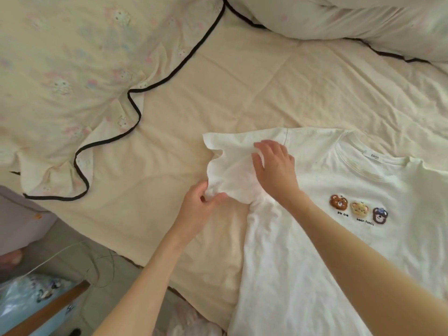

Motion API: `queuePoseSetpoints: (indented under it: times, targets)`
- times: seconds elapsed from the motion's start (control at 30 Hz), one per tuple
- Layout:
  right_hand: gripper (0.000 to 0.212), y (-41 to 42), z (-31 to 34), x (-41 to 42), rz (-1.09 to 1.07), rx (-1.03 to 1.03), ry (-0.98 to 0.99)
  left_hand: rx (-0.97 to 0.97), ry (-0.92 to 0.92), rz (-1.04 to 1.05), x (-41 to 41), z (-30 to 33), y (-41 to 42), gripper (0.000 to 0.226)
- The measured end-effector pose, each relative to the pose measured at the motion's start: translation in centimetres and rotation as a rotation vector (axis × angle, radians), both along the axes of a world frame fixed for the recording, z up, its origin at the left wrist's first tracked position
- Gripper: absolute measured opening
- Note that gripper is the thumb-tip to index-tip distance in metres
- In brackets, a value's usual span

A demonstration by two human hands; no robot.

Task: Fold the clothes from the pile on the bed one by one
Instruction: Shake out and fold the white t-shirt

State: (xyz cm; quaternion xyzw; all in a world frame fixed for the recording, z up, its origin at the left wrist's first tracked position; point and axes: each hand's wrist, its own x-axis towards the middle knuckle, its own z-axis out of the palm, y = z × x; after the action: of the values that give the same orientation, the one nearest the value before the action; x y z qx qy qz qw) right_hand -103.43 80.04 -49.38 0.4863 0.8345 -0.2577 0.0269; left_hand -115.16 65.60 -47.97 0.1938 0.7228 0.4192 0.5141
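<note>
My left hand [198,209] pinches the sleeve [230,170] hem of the white T-shirt [315,238]; my right hand [274,166] rests flat on that sleeve, its grip wide. The shirt lies face up on the cream bed sheet [218,98], toward the bed's near edge. A black-piped quilt [60,69] bunches at left, with bare sheet between. Floor and cables [97,267] show below left.

White T-shirt [303,251] at right with three brown and tan bear patches [358,209], cream bedsheet [218,98], far-left pale yellow quilt [60,69], pastel cartoon print, black piping.
</note>
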Motion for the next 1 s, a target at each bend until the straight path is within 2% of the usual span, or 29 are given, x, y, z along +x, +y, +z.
queuePoseSetpoints:
  times: [0.1, 0.17, 0.27, 0.37, 0.43, 0.57, 0.63, 0.77, 0.87, 0.93, 0.97, 1.0]
  targets:
    - [0.042, 3.6, -0.9, -3.7, 0.224, 0.008, -0.104, -0.029, -0.195, 0.080, 0.2, -0.6, -1.1, 0.017]
    - [0.045, 5.0, -1.8, -5.9, 0.278, -0.043, -0.155, -0.014, -0.223, 0.104, 0.2, -1.0, -1.7, 0.018]
    - [0.039, 5.9, -2.6, -8.2, 0.358, -0.140, -0.286, -0.018, -0.139, -0.005, -0.1, -1.5, -1.8, 0.018]
    - [0.015, 6.2, -2.4, -9.1, 0.447, -0.159, -0.380, -0.082, 0.033, -0.188, -0.3, -2.2, -1.2, 0.032]
    - [0.013, 6.5, -2.1, -9.6, 0.362, -0.236, -0.257, -0.074, 0.125, -0.175, -0.5, -2.2, -0.7, 0.035]
    - [0.025, 8.4, 0.0, -10.5, -0.027, -0.449, 0.196, -0.090, 0.355, -0.105, -1.5, -2.0, -0.5, 0.032]
    - [0.023, 9.7, 0.5, -10.8, -0.120, -0.498, 0.241, -0.097, 0.510, -0.078, -1.9, -1.8, -0.5, 0.040]
    - [0.007, 10.4, -0.8, -11.8, -0.146, -0.412, 0.204, -0.137, 0.516, 0.012, -2.2, -2.1, -0.3, 0.041]
    - [0.021, 9.3, -2.0, -11.7, -0.124, -0.235, 0.137, -0.219, 0.574, -0.017, -2.7, -3.0, -0.7, 0.034]
    - [0.035, 7.7, -2.3, -10.1, -0.054, -0.066, 0.067, -0.249, 0.581, 0.007, -2.8, -3.1, -1.0, 0.010]
    - [0.041, 6.6, -2.3, -8.7, -0.018, -0.008, 0.058, -0.260, 0.593, 0.018, -2.5, -2.9, -1.1, 0.008]
    - [0.045, 5.4, -2.2, -7.0, 0.009, 0.035, 0.061, -0.271, 0.633, 0.020, -2.2, -2.8, -1.2, 0.019]
